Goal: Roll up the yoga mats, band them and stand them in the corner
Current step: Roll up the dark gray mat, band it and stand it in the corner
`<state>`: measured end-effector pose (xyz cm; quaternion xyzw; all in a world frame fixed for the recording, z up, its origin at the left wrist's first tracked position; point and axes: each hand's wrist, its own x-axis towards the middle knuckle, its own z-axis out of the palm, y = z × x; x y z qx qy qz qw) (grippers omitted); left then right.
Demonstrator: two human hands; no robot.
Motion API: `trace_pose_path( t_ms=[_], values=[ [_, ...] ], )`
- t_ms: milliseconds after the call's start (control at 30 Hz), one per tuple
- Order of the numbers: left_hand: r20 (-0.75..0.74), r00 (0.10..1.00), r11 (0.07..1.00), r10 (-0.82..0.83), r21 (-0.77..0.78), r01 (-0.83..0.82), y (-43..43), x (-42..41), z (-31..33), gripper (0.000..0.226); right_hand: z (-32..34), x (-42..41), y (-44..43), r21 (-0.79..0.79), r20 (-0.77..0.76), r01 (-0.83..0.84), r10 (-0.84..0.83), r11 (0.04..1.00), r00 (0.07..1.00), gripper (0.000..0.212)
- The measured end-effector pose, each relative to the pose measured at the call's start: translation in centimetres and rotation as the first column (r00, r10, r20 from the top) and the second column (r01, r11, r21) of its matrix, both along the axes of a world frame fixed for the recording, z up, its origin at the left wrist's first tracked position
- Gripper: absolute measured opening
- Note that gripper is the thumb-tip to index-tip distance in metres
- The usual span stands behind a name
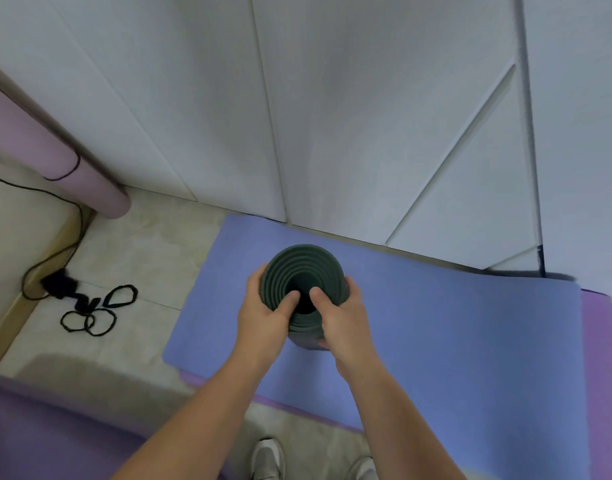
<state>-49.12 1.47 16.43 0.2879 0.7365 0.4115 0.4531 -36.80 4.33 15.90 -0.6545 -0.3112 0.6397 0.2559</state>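
A rolled dark green yoga mat point(302, 268) stands on end over a flat blue mat point(453, 341), its spiral top facing me. My left hand point(266, 315) grips its left side, thumb hooked into the hollow core. My right hand point(342, 318) grips the right side, thumb also in the core. A rolled pink mat point(55, 147) with a black band round it leans at the far left against the wall. Several loose black bands point(96, 313) lie on the floor to the left.
White cabinet doors point(332, 116) rise right behind the mats. A purple mat point(597, 358) shows under the blue one at the right, and another purple mat point(55, 431) lies at bottom left. A black cable and plug point(58, 282) run along the left floor. My shoes point(268, 459) are below.
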Motion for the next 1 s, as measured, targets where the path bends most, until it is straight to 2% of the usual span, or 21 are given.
trace_pose_path(
  t_ms=[100, 200, 267, 333, 400, 467, 533, 600, 700, 767, 833, 867, 933, 1000],
  values=[
    [-0.002, 1.0, 0.997, 0.01, -0.081, -0.01, -1.6, -1.3, -0.9, 0.05, -0.8, -0.4, -0.8, -0.074, -0.068, -0.076, 0.07, 0.994, 0.995, 0.092],
    [-0.033, 0.999, 0.983, -0.031, -0.183, 0.024, -1.8, -2.3, -0.4, 0.044, 0.1, -1.0, -0.8, -0.123, -0.045, -0.086, 0.081, 0.989, 0.996, 0.081],
    [-0.106, 0.991, 0.972, -0.085, -0.227, 0.059, -0.5, -2.4, 0.8, 0.047, 1.3, -1.1, -0.4, -0.093, 0.058, -0.133, 0.138, 0.987, 0.989, 0.055],
    [-0.225, 0.959, 0.962, -0.17, -0.248, 0.112, 0.9, -2.2, 1.4, 0.066, 2.1, -0.9, 0.1, -0.051, 0.151, -0.235, 0.24, 0.971, 0.959, 0.033],
    [-0.311, 0.915, 0.953, -0.257, -0.239, 0.186, 1.0, -1.8, 1.2, 0.067, 1.8, -0.5, 0.8, -0.062, 0.185, -0.27, 0.277, 0.961, 0.943, 0.034],
    [-0.351, 0.88, 0.938, -0.319, -0.251, 0.24, 0.4, -1.4, 0.1, 0.053, 0.9, -0.5, 1.2, -0.081, 0.237, -0.273, 0.284, 0.959, 0.929, 0.052],
    [-0.348, 0.879, 0.933, -0.325, -0.268, 0.239, 0.1, -1.0, -0.9, 0.048, 0.0, -0.6, 1.4, -0.107, 0.292, -0.262, 0.283, 0.959, 0.914, 0.068],
    [-0.326, 0.891, 0.937, -0.315, -0.258, 0.237, 0.5, -0.9, -1.0, 0.047, -0.6, -0.7, 2.0, -0.111, 0.291, -0.241, 0.263, 0.964, 0.92, 0.066],
    [-0.3, 0.901, 0.934, -0.313, -0.267, 0.236, 1.9, -1.4, -1.0, 0.046, -0.4, -0.9, 3.9, -0.153, 0.292, -0.269, 0.304, 0.951, 0.907, 0.044],
    [-0.316, 0.873, 0.906, -0.373, -0.325, 0.27, 2.5, -2.0, -0.5, 0.041, 0.5, -1.1, 4.8, -0.199, 0.335, -0.327, 0.378, 0.924, 0.863, 0.023],
    [-0.396, 0.773, 0.845, -0.495, -0.426, 0.323, 3.3, -2.7, 0.5, 0.042, 1.4, -1.4, 5.3, -0.192, 0.419, -0.402, 0.445, 0.895, 0.791, 0.011],
    [-0.439, 0.714, 0.82, -0.546, -0.456, 0.346, 3.8, -2.9, 0.8, 0.05, 1.6, -1.4, 5.5, -0.167, 0.474, -0.459, 0.479, 0.873, 0.739, 0.008],
    [-0.474, 0.648, 0.799, -0.596, -0.435, 0.416, 4.6, -3.3, 1.1, 0.074, 2.0, -2.0, 5.9, -0.116, 0.565, -0.602, 0.551, 0.79, 0.614, 0.016],
    [-0.44, 0.63, 0.767, -0.64, -0.405, 0.498, 4.6, -3.2, 1.0, 0.074, 2.0, -2.5, 5.9, -0.096, 0.628, -0.718, 0.601, 0.69, 0.494, 0.026]
  ],
)
